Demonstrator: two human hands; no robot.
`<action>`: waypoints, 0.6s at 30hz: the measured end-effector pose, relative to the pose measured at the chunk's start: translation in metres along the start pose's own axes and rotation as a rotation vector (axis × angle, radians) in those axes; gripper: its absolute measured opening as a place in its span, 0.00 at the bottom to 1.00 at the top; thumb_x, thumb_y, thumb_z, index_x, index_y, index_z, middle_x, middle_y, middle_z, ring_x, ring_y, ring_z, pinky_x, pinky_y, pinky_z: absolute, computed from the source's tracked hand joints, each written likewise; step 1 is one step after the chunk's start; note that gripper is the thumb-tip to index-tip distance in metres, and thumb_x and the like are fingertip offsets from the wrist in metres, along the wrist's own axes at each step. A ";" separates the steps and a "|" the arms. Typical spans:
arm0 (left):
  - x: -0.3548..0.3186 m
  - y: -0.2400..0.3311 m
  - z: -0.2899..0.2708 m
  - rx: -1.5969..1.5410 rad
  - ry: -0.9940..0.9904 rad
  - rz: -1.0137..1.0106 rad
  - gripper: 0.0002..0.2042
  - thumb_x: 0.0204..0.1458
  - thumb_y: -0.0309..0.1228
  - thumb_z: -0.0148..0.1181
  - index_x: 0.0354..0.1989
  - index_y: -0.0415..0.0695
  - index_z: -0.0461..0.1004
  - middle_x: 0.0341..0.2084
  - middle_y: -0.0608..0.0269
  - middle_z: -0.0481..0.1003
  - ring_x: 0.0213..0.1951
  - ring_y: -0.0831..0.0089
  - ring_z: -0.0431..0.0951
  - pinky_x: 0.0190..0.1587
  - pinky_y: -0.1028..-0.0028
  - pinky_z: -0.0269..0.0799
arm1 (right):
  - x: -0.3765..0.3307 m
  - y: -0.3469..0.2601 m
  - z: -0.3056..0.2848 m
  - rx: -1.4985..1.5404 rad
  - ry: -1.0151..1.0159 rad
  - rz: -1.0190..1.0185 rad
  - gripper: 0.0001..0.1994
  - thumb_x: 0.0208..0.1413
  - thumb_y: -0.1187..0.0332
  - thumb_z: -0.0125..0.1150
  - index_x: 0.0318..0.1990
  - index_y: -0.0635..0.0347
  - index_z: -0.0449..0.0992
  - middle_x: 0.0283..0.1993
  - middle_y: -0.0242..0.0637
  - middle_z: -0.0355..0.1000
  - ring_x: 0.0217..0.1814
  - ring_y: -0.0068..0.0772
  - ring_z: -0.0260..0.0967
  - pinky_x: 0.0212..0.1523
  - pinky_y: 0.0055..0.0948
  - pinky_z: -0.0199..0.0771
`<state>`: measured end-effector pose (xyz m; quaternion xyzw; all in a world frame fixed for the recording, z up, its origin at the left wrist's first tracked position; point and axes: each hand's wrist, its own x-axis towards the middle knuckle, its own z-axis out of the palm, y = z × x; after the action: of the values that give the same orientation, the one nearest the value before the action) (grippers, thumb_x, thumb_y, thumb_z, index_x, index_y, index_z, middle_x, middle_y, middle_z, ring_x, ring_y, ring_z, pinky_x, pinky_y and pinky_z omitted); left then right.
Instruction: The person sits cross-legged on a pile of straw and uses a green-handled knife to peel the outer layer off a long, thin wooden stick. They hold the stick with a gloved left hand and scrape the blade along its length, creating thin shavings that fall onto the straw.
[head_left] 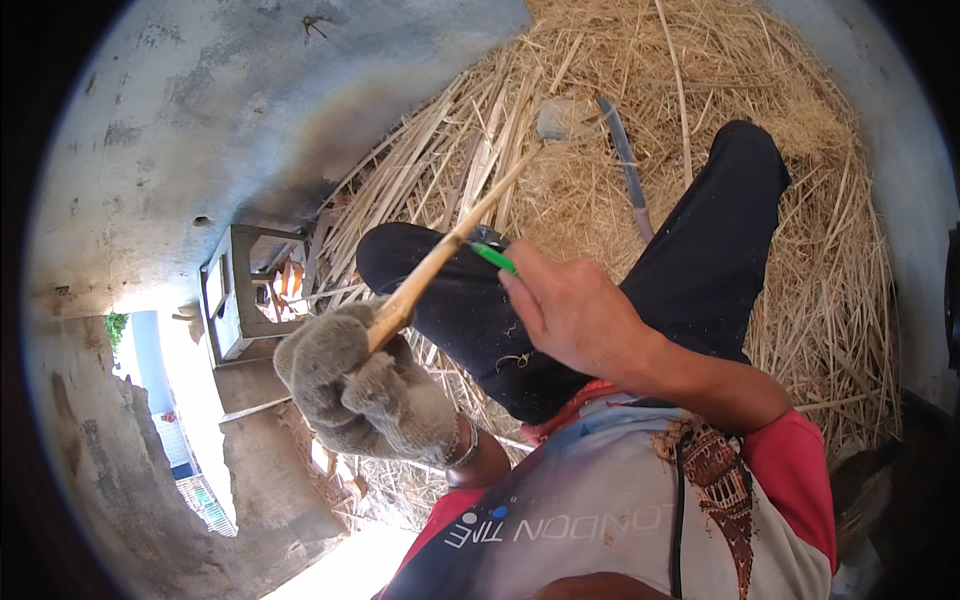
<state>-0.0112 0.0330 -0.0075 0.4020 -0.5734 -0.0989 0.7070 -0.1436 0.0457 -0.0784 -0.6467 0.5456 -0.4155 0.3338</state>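
Observation:
My left hand [370, 385], in a grey knitted work glove, is closed round the thick lower end of a pale wooden stick [440, 260]. The stick slants up and away to the right, narrowing toward its far tip. A slim tool with a bright green handle [493, 257] is pinched in my bare right hand [575, 305]. Its front end meets the stick about halfway along, near a dark mark on the wood. That tip is too small to make out, so its exact kind is unclear.
My bent legs in dark trousers [715, 235] frame the work. Beyond them lies a heap of straw and shavings [800, 200], with a long curved blade [622, 150] and a grey stone [556, 118] on it. Worn walls [220, 110] enclose the corner; a wooden frame [235, 290] stands left.

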 end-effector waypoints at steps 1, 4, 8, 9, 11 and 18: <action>0.001 0.001 0.003 0.021 0.026 -0.017 0.23 0.58 0.47 0.60 0.40 0.34 0.72 0.33 0.55 0.72 0.31 0.67 0.79 0.27 0.74 0.84 | -0.001 -0.016 -0.002 0.054 0.028 -0.116 0.08 0.63 0.69 0.54 0.40 0.64 0.66 0.19 0.54 0.69 0.22 0.61 0.70 0.23 0.50 0.69; 0.010 0.003 0.013 0.055 0.082 -0.003 0.23 0.59 0.47 0.59 0.39 0.33 0.71 0.31 0.57 0.71 0.29 0.67 0.79 0.29 0.74 0.83 | 0.011 0.016 0.019 -0.023 0.080 0.008 0.08 0.64 0.67 0.52 0.39 0.63 0.65 0.19 0.54 0.70 0.22 0.61 0.71 0.23 0.52 0.70; 0.015 -0.006 0.004 0.029 0.079 -0.009 0.21 0.61 0.44 0.57 0.38 0.32 0.71 0.31 0.57 0.71 0.28 0.67 0.79 0.28 0.73 0.83 | 0.030 0.041 0.020 -0.165 0.083 0.031 0.09 0.64 0.67 0.52 0.39 0.64 0.65 0.19 0.56 0.69 0.21 0.63 0.70 0.22 0.53 0.70; 0.014 -0.007 -0.002 0.002 0.053 -0.028 0.19 0.60 0.42 0.59 0.39 0.32 0.72 0.32 0.57 0.71 0.29 0.67 0.79 0.28 0.73 0.84 | 0.029 0.034 0.020 -0.130 0.070 0.042 0.09 0.64 0.67 0.52 0.39 0.64 0.66 0.19 0.56 0.69 0.22 0.63 0.70 0.22 0.53 0.70; 0.015 -0.010 -0.012 -0.067 0.017 -0.059 0.17 0.57 0.37 0.62 0.42 0.33 0.73 0.36 0.56 0.72 0.32 0.67 0.80 0.29 0.72 0.87 | 0.021 0.013 0.022 -0.090 0.041 0.011 0.09 0.64 0.66 0.52 0.40 0.65 0.66 0.19 0.58 0.69 0.23 0.65 0.70 0.24 0.54 0.71; 0.006 -0.009 -0.007 -0.046 0.050 0.031 0.18 0.60 0.40 0.58 0.39 0.31 0.72 0.29 0.55 0.72 0.25 0.65 0.80 0.27 0.72 0.84 | 0.037 0.079 0.029 -0.200 0.062 0.098 0.09 0.64 0.67 0.49 0.41 0.64 0.68 0.21 0.58 0.71 0.25 0.63 0.73 0.23 0.54 0.72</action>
<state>-0.0002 0.0265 -0.0096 0.3789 -0.5595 -0.0911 0.7315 -0.1491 -0.0055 -0.1546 -0.6361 0.6254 -0.3621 0.2704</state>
